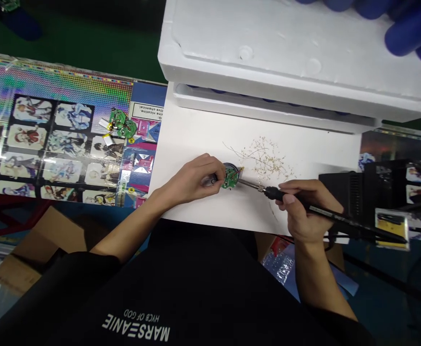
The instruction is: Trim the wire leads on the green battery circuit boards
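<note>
A small green circuit board [231, 177], seated in a dark round rim, is at the middle of the white work surface. My left hand [205, 179] is closed at its left side, thumb and fingertips pinched against the board's edge. Something dark shows under those fingers, partly hidden by them. A black soldering iron [311, 207] is gripped pen-like in my right hand [306, 211]. Its metal tip points left and reaches the right edge of the board, by thin red and yellowish wires. Whether the tip touches a joint is too small to tell.
Yellowish bits and thin wire scraps [266, 158] lie behind the board. White foam trays [246, 72] with blue cylinders stand at the back. More green boards [122, 124] rest on printed sheets at left. A black box-shaped unit [340, 192] and yellow sponge tray [392, 229] are at right.
</note>
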`<state>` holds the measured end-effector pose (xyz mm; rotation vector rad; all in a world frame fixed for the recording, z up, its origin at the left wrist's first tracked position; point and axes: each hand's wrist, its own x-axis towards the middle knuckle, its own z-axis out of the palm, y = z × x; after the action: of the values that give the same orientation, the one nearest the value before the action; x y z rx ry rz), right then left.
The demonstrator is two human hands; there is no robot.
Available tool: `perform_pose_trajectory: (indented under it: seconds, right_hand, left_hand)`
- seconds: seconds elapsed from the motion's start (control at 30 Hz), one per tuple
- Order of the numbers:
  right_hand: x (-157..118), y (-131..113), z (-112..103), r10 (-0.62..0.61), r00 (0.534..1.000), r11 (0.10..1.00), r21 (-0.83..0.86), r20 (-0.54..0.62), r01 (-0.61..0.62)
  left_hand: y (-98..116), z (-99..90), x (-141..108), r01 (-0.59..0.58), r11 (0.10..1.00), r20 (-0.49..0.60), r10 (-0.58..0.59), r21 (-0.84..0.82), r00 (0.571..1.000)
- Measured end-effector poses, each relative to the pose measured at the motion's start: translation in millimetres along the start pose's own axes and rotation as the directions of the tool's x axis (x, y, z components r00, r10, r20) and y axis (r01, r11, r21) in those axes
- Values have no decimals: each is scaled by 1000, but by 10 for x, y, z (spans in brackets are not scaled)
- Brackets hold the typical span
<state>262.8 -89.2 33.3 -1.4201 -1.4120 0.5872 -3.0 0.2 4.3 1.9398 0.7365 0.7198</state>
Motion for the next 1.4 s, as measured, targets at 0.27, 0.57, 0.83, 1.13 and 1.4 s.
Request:
perform_pose_trajectory:
  seconds: [0.27, 0.57, 0.83, 1.13, 1.4]
  right_hand:
    - [29, 14, 26, -7, 991, 999, 38, 135, 2]
    - [29, 7, 42, 11, 987, 1000, 7, 160, -12]
    - [48, -22, 53, 14, 989, 1000, -9, 150, -12]
    - [52, -28, 52, 12, 987, 999, -33, 160, -7]
    - [36, 38, 31, -38, 991, 999, 32, -125, 42]
  left_hand:
    - [-39, 0, -10, -72, 996, -5, 72, 43, 997]
    - [-49, 8, -11, -75, 997, -8, 75, 32, 997]
    - [-43, 9, -15, -82, 996, -9, 82, 37, 997]
    - [-46, 14, -8, -79, 996, -9, 79, 29, 997]
    - [-44, 10, -15, -80, 997, -7, 80, 24, 997]
